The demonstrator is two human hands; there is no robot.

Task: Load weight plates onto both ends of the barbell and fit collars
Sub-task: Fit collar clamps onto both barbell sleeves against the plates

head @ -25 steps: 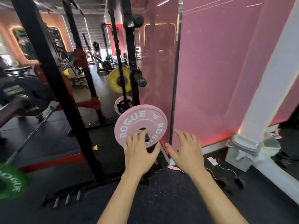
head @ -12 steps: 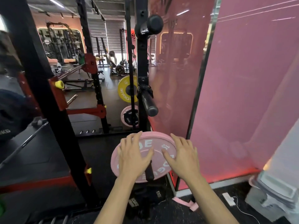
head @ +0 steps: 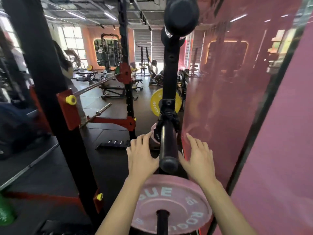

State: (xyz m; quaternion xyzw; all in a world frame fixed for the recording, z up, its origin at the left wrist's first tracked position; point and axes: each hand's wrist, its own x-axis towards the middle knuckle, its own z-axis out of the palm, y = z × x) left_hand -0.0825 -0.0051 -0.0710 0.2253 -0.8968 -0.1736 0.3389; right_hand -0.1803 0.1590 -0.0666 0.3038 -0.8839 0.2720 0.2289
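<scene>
A pink Rogue weight plate (head: 171, 200) hangs on a low black storage peg (head: 162, 221) of the rack at the bottom centre. Above it a second black peg (head: 167, 146) sticks out toward me, with black collars (head: 168, 116) clamped at its base. My left hand (head: 142, 155) and my right hand (head: 198, 158) flank this upper peg with straight, spread fingers and hold nothing. Whether the thumbs touch the peg I cannot tell. A small pink plate (head: 153, 134) shows just past my left fingertips. The barbell (head: 94, 85) lies across a red rack hook at the left.
Black rack uprights (head: 50, 102) with red hooks stand to the left. A yellow plate (head: 156, 102) hangs behind the centre upright (head: 171, 68). A pink glass wall (head: 237, 99) closes the right side. A green plate (head: 5, 216) sits bottom left, and a person (head: 67, 68) stands behind the rack.
Both hands left the face of the pink plate and rose to the sides of the upper peg. The plate stays on the low peg, now below my wrists.
</scene>
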